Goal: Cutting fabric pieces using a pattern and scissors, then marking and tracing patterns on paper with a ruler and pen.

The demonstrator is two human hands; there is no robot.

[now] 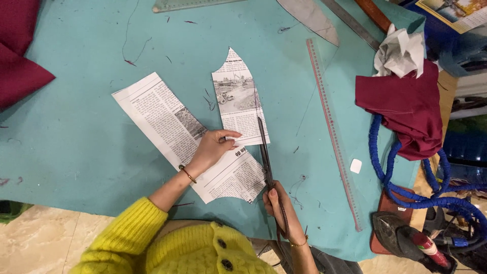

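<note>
Now the left hand (210, 147) presses fingers flat on the newspaper pattern (238, 99) near the table's front edge, while the right hand (278, 205) grips scissors (264, 147) mid-cut; the cut probably needs steady guiding along the pattern's edge.

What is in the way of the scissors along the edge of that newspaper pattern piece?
Nothing visible blocks them. The scissors, held in the right hand, lie along the right edge of the newspaper pattern piece. The left hand presses the paper to their left; only loose threads lie on the teal cloth.
</note>
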